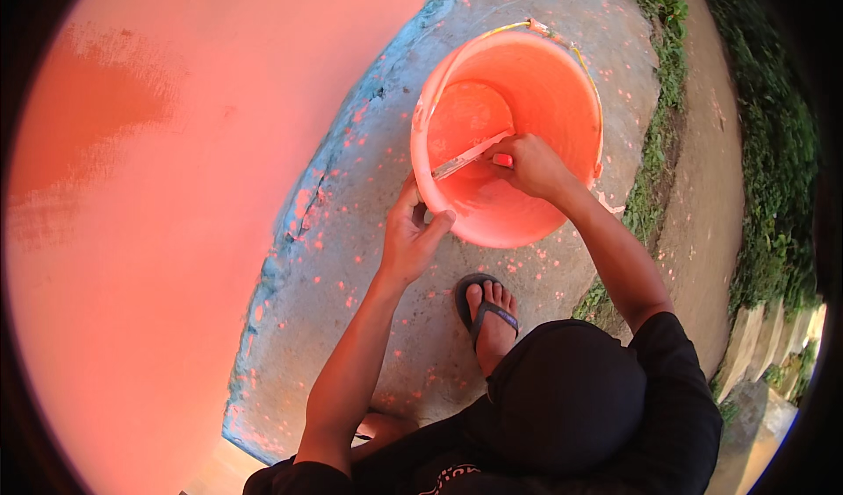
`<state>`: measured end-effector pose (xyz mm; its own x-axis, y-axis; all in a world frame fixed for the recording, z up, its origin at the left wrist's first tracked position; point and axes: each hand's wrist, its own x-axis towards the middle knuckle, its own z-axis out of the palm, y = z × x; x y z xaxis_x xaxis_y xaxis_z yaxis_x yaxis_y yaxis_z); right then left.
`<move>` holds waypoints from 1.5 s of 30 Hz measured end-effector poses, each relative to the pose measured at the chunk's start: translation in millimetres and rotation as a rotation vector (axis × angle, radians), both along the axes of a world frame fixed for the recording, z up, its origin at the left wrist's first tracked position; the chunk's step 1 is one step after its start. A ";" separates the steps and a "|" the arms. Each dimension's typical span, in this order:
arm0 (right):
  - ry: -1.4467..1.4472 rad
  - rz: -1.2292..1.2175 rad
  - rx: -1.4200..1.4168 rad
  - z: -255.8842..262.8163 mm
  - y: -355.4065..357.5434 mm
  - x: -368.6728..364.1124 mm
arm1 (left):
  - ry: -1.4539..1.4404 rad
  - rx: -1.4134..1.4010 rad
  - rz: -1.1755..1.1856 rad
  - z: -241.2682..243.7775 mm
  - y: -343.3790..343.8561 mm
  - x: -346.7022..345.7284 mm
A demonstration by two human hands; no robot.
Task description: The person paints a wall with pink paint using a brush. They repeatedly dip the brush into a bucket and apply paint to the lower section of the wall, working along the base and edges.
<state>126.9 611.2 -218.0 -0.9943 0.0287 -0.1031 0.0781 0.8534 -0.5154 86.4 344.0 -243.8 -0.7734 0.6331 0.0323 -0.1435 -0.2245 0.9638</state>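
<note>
A pink-orange plastic bucket (553,87) stands tilted towards me on the concrete, its inside coated with paint. My left hand (415,235) grips the near left part of its rim, thumb outside and fingertips partly hidden. Inside the bucket, my right hand (530,166) is closed around the red handle of a wide flat painting tool (464,159). The tool's long, paint-smeared edge runs slantwise across the opening. Whether it is a brush or a scraper cannot be told. The bucket's wire bail (588,74) lies along the far rim.
A wall (217,199) on the left is coral, with a darker orange patch (99,106). Blue paint (316,179) edges the paint-spattered concrete ledge (369,284). My flip-flop-clad foot (490,304) is near the bucket. Grass (658,146) and a dirt path (705,185) lie right.
</note>
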 end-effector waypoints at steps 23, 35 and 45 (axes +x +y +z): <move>-0.024 -0.251 -0.608 8.3 -24.4 -16.0 | -0.287 -0.006 0.004 20.6 0.0 -13.7; 0.083 -0.440 -0.887 34.0 -28.7 -33.0 | -0.349 -0.086 0.077 24.5 6.6 -40.1; 0.040 -0.758 -1.113 32.3 6.3 -31.6 | -0.479 0.001 0.069 8.7 28.6 -49.5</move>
<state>95.3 617.5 -185.6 -0.7738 0.4892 -0.4025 0.3093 -0.2628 -0.9139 36.9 372.6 -235.1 -0.7417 0.5801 -0.3366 -0.5556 -0.2503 0.7928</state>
